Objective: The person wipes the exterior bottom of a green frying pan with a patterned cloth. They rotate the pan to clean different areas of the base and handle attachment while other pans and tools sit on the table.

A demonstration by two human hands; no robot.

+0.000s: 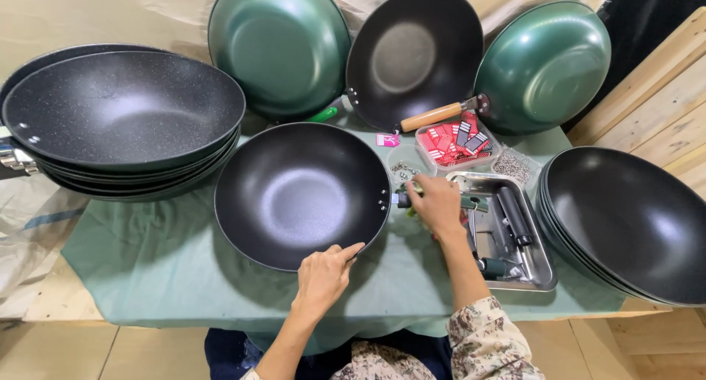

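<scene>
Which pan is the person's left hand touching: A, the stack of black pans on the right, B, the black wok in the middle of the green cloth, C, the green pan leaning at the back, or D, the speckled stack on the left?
B: the left hand rests on the near rim of the black wok lying in the middle of the green cloth.

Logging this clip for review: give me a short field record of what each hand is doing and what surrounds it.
left hand: rests on near rim of round black non-stick wok
right hand: at the wok's handle bracket, holding a small green-tipped part, unclear
beside right hand: steel tray of tools
surface: green cloth
left: stack of black speckled woks
</scene>
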